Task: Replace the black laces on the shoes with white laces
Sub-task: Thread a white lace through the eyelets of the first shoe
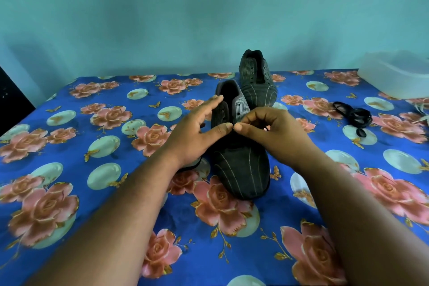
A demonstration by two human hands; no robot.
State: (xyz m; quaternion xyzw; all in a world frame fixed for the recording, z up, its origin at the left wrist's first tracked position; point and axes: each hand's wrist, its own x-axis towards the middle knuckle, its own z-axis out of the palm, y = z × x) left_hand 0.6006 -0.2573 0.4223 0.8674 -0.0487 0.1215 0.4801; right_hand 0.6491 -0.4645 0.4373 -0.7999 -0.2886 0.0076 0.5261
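A dark grey striped shoe (241, 169) lies in the middle of the cloth with its toe toward me. My left hand (197, 130) rests on its left eyelet flap with the fingers stretched out. My right hand (267, 132) is curled over the right flap and pinches a bit of black lace (267, 128) that shows inside the fingers. More black lace (192, 167) runs out from under my left wrist. The second shoe (256, 81) stands behind with no lace in its eyelets. A removed black lace (355, 118) lies bunched on the right. White laces (422, 109) peek in at the far right edge.
A blue cloth with pink roses (116, 137) covers the surface. A translucent plastic container (394, 76) stands at the back right by the teal wall. A dark object (11, 100) is at the left edge.
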